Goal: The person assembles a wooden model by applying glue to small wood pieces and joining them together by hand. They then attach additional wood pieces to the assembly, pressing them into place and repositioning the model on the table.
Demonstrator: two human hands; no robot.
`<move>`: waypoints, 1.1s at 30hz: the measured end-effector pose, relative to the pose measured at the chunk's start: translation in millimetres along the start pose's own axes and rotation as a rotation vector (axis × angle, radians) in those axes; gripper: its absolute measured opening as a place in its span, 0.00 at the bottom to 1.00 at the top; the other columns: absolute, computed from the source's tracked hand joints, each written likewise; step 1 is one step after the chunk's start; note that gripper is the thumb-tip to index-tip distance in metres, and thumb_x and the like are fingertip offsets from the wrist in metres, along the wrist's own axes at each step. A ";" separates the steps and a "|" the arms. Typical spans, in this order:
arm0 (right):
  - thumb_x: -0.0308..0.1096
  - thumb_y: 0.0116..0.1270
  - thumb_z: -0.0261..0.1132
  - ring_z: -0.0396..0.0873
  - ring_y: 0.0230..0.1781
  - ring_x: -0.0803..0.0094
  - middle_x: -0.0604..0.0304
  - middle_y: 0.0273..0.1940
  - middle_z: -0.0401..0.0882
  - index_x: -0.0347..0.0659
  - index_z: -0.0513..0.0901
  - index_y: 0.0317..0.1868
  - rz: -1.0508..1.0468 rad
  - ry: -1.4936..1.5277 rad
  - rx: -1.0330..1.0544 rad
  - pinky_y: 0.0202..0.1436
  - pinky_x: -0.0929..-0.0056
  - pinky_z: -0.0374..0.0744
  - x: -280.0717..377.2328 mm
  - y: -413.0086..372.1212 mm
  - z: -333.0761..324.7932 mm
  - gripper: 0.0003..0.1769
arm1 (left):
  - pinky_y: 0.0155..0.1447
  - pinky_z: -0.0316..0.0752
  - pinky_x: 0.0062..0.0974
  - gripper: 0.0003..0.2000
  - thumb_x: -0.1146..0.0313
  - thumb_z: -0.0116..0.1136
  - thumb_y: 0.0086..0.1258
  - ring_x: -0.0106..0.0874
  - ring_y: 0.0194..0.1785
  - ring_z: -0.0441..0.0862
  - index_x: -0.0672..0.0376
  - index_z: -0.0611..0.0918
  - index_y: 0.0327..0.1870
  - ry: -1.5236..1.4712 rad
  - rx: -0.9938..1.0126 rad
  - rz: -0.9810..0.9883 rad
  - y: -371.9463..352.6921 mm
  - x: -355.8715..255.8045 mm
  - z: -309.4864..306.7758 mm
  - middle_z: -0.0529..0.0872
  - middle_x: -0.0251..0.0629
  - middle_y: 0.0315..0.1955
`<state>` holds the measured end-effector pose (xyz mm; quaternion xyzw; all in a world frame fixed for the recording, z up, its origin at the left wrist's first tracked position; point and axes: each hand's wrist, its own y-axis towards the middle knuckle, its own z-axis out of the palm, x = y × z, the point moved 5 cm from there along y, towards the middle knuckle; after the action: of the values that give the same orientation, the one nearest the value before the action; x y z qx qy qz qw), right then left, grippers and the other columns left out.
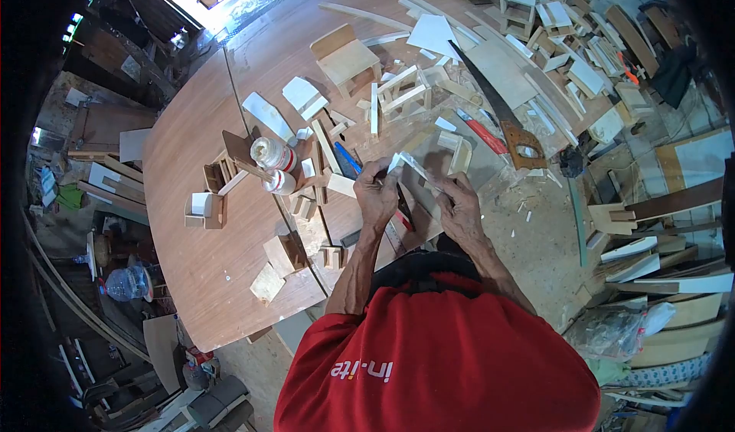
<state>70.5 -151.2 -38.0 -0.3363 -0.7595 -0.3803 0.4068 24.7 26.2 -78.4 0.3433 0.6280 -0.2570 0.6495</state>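
Between my two hands, close over the work table, is a small white-faced wood piece [414, 164] with a bent outline. My left hand [378, 198] pinches its left end between thumb and fingers. At the other end, the fingers of my right hand [459, 208] are closed on the strip-like part. A blue pen-like tool [347, 158] lies just left of my left hand. Beyond my right hand sits a small curved wooden part [461, 156]. Partly behind my left wrist is a dark and red tool [404, 216].
On the table [199, 279] stand glue jars [273, 154], a small wooden chair-like model [344, 57], a slatted frame [406, 95] and several offcuts. A handsaw [501, 114] and a red-handled tool [484, 133] lie to the right. Scrap wood [586, 76] is heaped at the back right.
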 end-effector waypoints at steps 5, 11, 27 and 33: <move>0.20 0.63 0.60 0.69 0.28 0.76 0.60 0.32 0.72 0.39 0.81 0.52 -0.063 -0.075 -0.046 0.29 0.79 0.68 1.7 -5.2 -4.6 0.17 | 0.39 0.70 0.18 0.09 0.79 0.62 0.61 0.18 0.34 0.73 0.64 0.84 0.42 -0.151 -0.042 -0.016 13.0 -6.8 -15.7 0.82 0.31 0.34; 0.33 0.70 0.61 0.62 0.18 0.88 0.69 0.27 0.75 0.39 0.82 0.52 0.638 0.807 -0.081 0.19 0.88 0.60 -28.4 -2.1 1.4 0.14 | 0.37 0.72 0.16 0.11 0.79 0.61 0.63 0.17 0.32 0.75 0.64 0.84 0.46 -0.194 0.083 0.031 14.2 -11.3 -11.6 0.83 0.31 0.37; 0.31 0.69 0.61 0.65 0.23 0.86 0.71 0.26 0.75 0.38 0.84 0.50 0.238 0.346 -0.253 0.26 0.84 0.64 0.4 14.3 -15.8 0.12 | 0.50 0.71 0.19 0.10 0.80 0.59 0.64 0.21 0.44 0.77 0.67 0.83 0.46 -0.224 0.158 -0.013 20.2 -29.0 -12.7 0.83 0.34 0.41; 0.30 0.68 0.61 0.70 0.27 0.85 0.69 0.28 0.77 0.40 0.84 0.49 0.314 0.327 -0.048 0.31 0.84 0.69 1.8 24.1 -14.1 0.12 | 0.52 0.72 0.21 0.10 0.79 0.58 0.64 0.23 0.43 0.78 0.64 0.84 0.46 -0.281 0.167 -0.018 13.9 -26.8 -7.1 0.84 0.33 0.40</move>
<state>94.5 -151.2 -23.8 -0.3937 -0.6124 -0.3799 0.5706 28.7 37.9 -50.0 0.3510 0.5105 -0.3595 0.6978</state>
